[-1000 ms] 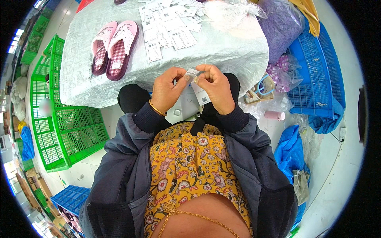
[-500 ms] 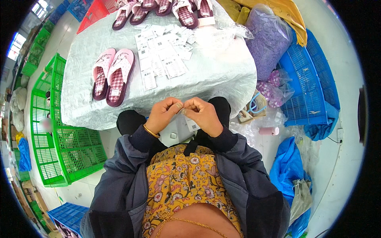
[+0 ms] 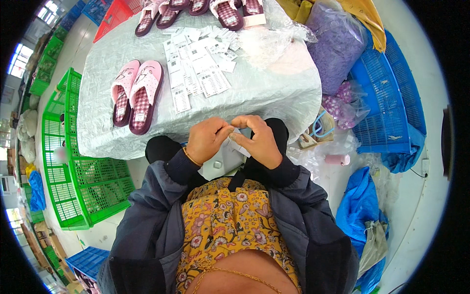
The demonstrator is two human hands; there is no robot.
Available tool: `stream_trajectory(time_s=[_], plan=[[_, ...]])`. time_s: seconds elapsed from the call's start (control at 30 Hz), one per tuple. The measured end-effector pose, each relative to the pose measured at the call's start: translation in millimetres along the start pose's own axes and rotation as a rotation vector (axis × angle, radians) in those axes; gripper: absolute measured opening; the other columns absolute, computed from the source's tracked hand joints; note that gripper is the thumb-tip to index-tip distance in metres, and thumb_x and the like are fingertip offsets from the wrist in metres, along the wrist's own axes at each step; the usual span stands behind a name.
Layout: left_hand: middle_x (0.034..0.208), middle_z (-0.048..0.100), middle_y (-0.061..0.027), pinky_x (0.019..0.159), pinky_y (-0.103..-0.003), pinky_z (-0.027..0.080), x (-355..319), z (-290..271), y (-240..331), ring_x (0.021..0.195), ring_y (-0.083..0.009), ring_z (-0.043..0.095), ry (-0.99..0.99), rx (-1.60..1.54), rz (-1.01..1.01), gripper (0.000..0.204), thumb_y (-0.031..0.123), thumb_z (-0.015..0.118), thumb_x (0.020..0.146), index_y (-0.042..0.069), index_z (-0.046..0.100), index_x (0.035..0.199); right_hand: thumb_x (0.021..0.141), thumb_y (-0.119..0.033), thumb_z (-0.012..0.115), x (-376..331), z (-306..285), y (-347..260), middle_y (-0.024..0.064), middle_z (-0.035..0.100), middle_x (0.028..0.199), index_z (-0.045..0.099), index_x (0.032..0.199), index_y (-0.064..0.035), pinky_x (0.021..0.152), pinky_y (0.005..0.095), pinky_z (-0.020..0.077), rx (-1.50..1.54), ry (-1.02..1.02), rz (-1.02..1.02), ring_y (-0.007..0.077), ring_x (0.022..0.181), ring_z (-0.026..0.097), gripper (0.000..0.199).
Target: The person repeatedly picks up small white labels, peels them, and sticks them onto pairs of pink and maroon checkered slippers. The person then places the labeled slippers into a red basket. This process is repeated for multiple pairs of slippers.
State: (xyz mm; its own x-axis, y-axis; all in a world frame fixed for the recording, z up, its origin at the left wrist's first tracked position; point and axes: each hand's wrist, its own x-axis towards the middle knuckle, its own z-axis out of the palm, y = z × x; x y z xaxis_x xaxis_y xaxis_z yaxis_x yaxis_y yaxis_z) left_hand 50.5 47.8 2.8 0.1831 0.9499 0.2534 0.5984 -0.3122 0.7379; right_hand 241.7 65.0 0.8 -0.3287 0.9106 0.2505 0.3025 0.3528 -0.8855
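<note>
My left hand (image 3: 206, 141) and my right hand (image 3: 260, 143) meet over my lap at the table's near edge, their thumbs and fingertips pinched together. A white paper label (image 3: 239, 147) shows under my right fingers and is mostly covered by that hand. What my left fingertips pinch is hidden. On the table, left of my hands, lies a pair of pink slippers (image 3: 152, 77) with checked insoles and dark soles. Printed white labels (image 3: 209, 79) are spread in a loose pile beyond my hands.
More slippers (image 3: 229, 15) line the table's (image 3: 264, 98) far edge. Green crates (image 3: 100, 171) stand at left, blue crates (image 3: 379, 105) at right. A clear bag of purple material (image 3: 335, 49) leans by the table's right side. A pink roll (image 3: 338, 159) lies on the floor.
The label under my right hand has tilted and shows less of its printed face. My fingers have shifted slightly, still pinched together. The view has moved a little.
</note>
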Motion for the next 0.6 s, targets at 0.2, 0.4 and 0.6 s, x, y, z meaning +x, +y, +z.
stream_trajectory(time_s=[0.2, 0.4, 0.6], plan=[[0.081, 0.064, -0.0122, 0.062, -0.038, 0.049, 26.7, 2.2, 3.7, 0.069, -0.0322, 0.061, -0.049, -0.123, -0.056, 0.018, 0.022, 0.072, 0.087, 0.005, 0.067, 0.092, 0.088, -0.010, 0.072, -1.2, 4.7, 22.3, 0.0062, 0.069, 0.090, 0.065, 0.103, -0.0008, 0.074, 0.0271, 0.0516, 0.338, -0.017, 0.271, 0.0120, 0.079, 0.063, 0.019], [0.108, 0.066, -0.0123, 0.092, -0.043, 0.047, 113.3, -11.5, -30.0, 0.104, -0.0320, 0.059, 0.180, 0.403, 0.283, 0.033, 0.020, 0.073, 0.079, 0.006, 0.067, 0.109, 0.089, -0.005, 0.069, 1.4, 1.9, 33.4, 0.0047, 0.067, 0.089, 0.065, 0.102, 0.0004, 0.074, 0.0249, 0.0508, 0.293, 0.048, 0.232, 0.0092, 0.079, 0.061, 0.014], [0.110, 0.068, -0.0066, 0.086, -0.044, 0.046, 154.1, -5.8, -65.6, 0.105, -0.0287, 0.059, 0.012, 0.632, 0.197, 0.030, 0.029, 0.066, 0.083, 0.011, 0.070, 0.107, 0.089, -0.005, 0.069, -0.3, 0.1, 40.2, 0.0042, 0.067, 0.089, 0.066, 0.102, -0.0003, 0.074, 0.0244, 0.0504, 0.343, 0.067, 0.226, 0.0089, 0.080, 0.061, 0.013]])
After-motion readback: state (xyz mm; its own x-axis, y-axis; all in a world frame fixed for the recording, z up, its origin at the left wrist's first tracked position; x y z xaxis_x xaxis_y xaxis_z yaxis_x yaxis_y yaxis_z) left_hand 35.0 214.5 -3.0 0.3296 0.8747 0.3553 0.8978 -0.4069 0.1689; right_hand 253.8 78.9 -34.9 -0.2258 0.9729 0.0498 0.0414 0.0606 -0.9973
